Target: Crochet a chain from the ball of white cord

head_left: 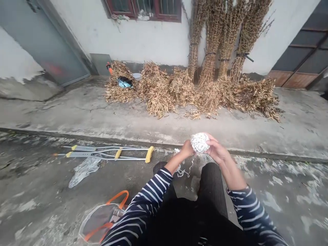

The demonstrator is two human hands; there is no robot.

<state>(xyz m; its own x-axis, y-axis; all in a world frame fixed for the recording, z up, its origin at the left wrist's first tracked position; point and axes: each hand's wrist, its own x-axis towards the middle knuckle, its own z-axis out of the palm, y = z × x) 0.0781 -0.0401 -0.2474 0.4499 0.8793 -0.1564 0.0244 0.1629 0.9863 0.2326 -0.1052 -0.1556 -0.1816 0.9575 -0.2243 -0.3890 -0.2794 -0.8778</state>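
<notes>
A white ball of cord (pixel 199 142) is held up in front of my knees. My right hand (pixel 217 149) grips it from the right, with the fingers curved over its side. My left hand (pixel 188 149) is closed at the ball's lower left; its fingertips are mostly hidden. A loose white strand (pixel 182 172) hangs below my left hand and lies in curls on the ground between my legs. Whether the left fingers pinch the strand or press on the ball is hard to make out.
Crutches (pixel 110 153) with yellow pads lie to the left beside a crumpled clear plastic bag (pixel 85 171). A bag with orange handles (pixel 96 218) stands near my left arm. Beyond a low concrete step (pixel 89 118), dried plant bundles (pixel 210 51) lean on the wall above heaped dry leaves (pixel 161 89).
</notes>
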